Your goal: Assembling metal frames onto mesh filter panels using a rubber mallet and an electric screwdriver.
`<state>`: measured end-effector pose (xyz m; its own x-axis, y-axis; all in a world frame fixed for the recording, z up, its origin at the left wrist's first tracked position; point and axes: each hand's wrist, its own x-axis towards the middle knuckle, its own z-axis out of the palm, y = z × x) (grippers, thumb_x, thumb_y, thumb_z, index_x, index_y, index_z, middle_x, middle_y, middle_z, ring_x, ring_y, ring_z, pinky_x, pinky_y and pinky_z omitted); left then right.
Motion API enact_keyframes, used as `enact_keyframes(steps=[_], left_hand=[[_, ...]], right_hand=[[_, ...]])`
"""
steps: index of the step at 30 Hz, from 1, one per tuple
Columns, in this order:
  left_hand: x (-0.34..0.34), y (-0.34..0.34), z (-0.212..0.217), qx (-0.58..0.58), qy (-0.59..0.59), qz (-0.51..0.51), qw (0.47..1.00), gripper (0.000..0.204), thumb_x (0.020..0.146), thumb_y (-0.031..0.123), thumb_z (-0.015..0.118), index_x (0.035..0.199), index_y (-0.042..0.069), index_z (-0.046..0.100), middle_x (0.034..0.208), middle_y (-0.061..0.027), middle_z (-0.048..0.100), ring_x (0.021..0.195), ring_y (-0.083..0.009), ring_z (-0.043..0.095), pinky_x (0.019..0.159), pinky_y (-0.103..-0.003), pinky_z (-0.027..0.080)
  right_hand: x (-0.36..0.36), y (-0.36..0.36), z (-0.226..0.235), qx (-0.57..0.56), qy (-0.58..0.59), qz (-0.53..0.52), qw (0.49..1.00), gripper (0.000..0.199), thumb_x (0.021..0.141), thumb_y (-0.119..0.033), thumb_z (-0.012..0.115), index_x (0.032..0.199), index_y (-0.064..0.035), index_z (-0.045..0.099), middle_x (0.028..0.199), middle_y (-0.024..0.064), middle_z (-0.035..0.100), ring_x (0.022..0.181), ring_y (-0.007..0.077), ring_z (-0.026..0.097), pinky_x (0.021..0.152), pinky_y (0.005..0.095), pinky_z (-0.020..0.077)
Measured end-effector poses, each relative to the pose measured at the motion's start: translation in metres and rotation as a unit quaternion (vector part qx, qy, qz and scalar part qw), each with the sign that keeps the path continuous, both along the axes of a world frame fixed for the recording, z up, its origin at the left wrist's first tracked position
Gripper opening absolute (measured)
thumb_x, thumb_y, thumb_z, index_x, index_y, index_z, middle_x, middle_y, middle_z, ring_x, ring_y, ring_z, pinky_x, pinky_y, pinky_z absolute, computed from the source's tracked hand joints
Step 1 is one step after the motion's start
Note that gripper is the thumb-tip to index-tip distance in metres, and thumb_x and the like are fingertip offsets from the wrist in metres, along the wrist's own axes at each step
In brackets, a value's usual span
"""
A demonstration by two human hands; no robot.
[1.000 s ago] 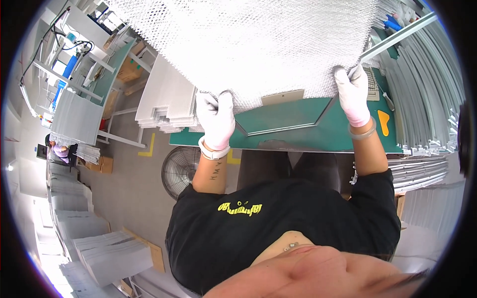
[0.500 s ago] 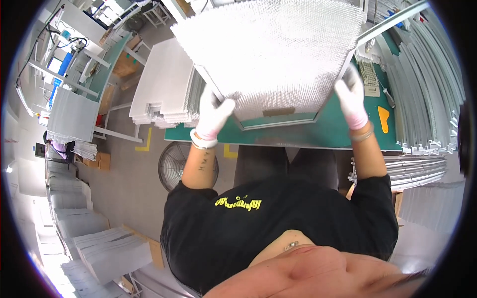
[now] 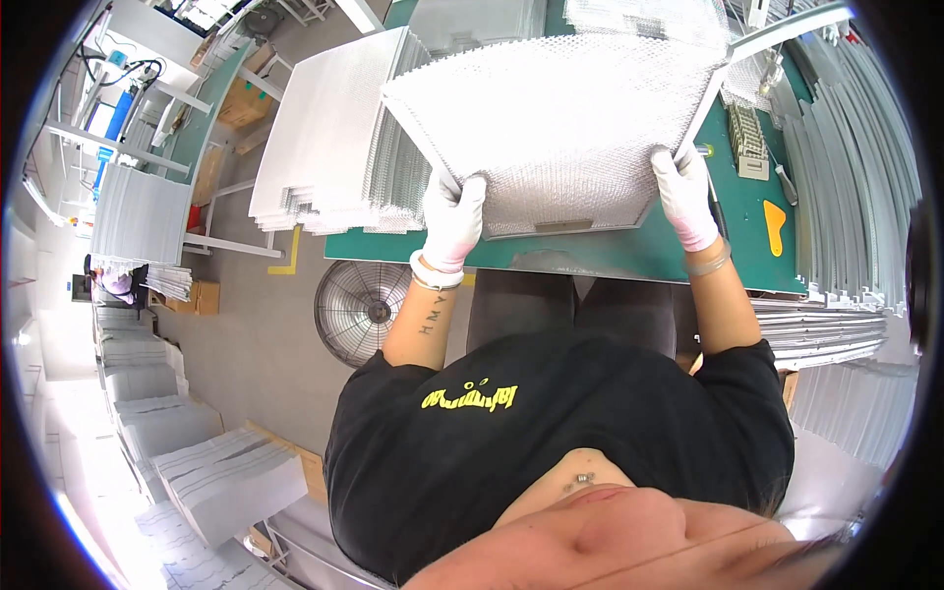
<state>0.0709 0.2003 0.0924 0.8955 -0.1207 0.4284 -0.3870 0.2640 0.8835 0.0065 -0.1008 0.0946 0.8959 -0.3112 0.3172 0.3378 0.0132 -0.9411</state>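
Note:
A silvery mesh panel (image 3: 570, 128) with a thin metal frame is held tilted above the green tabletop in front of me. My left hand (image 3: 454, 221), in a white glove, grips its near left edge, thumb on top. On the right edge, my right hand (image 3: 682, 200), gloved too, holds the frame with its thumb over the near side. The fingers of both hands are partly hidden beneath the panel. Close to the panel's near edge is a small grey rectangular plate (image 3: 563, 226).
Stacked mesh sheets (image 3: 329, 128) stand left of the green table (image 3: 590, 261). At right lie a beige slotted strip block (image 3: 748, 143), a screwdriver (image 3: 786, 185) and a flat orange tool (image 3: 774, 226). Long metal profiles (image 3: 846, 177) line the far right. A floor fan (image 3: 369, 313) stands below left.
The panel has come lower and away from the top of the view, uncovering mesh sheets behind it. Its mesh now reaches closer to the near frame bar. My left hand has shifted right.

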Motion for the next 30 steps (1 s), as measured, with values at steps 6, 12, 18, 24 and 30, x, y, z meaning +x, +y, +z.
enact_keyframes(steps=[6,12,18,24,30], left_hand=[[0.011,0.029,0.05,0.2,-0.023,-0.089,0.976,0.04,0.092,0.006,0.064,0.13,-0.001,0.054,0.107,-0.0066,0.067,0.097,-0.0138,0.062,0.089,-0.029,0.049],[-0.013,0.009,0.092,0.04,-0.182,0.012,0.982,0.021,0.096,0.013,0.057,0.112,0.0,0.059,0.095,-0.0097,0.062,0.085,-0.022,0.061,0.077,-0.036,0.052],[-0.015,0.04,0.095,-0.008,-0.371,-0.466,0.803,0.023,0.088,0.024,0.069,0.084,0.002,0.073,0.09,-0.0152,0.071,0.088,-0.0329,0.066,0.082,-0.045,0.052],[-0.023,0.043,0.014,0.426,-0.224,-0.368,0.796,0.044,0.084,0.017,0.067,0.126,0.009,0.061,0.126,-0.0121,0.061,0.12,-0.033,0.056,0.103,-0.046,0.042],[-0.003,0.04,-0.011,0.486,-0.219,-0.335,0.777,0.044,0.082,0.018,0.068,0.124,0.01,0.061,0.122,-0.0117,0.062,0.117,-0.031,0.055,0.102,-0.044,0.042]], right_hand=[[-0.013,-0.013,0.044,-0.066,0.051,0.064,0.994,0.044,0.094,-0.018,0.067,0.13,0.003,0.054,0.116,0.0047,0.066,0.104,0.0112,0.059,0.096,0.0282,0.0452],[-0.014,-0.037,0.086,-0.077,-0.082,-0.042,0.993,0.027,0.097,-0.016,0.058,0.116,0.003,0.058,0.095,0.0046,0.064,0.085,0.0107,0.057,0.078,0.0255,0.0464],[-0.06,0.021,0.114,-0.121,-0.302,0.108,0.94,0.029,0.094,-0.019,0.064,0.07,-0.0084,0.05,0.074,0.0075,0.062,0.058,0.0158,0.057,0.05,0.0326,0.0456],[-0.113,-0.002,0.082,-0.263,-0.419,0.274,0.825,0.025,0.077,-0.003,0.064,0.063,-0.0092,0.045,0.076,0.0091,0.061,0.054,0.0142,0.058,0.047,0.0278,0.0434],[-0.14,0.003,0.071,-0.264,-0.345,0.265,0.861,0.018,0.077,-0.003,0.063,0.074,-0.0083,0.047,0.084,0.0132,0.061,0.061,0.016,0.061,0.048,0.0274,0.0433]])
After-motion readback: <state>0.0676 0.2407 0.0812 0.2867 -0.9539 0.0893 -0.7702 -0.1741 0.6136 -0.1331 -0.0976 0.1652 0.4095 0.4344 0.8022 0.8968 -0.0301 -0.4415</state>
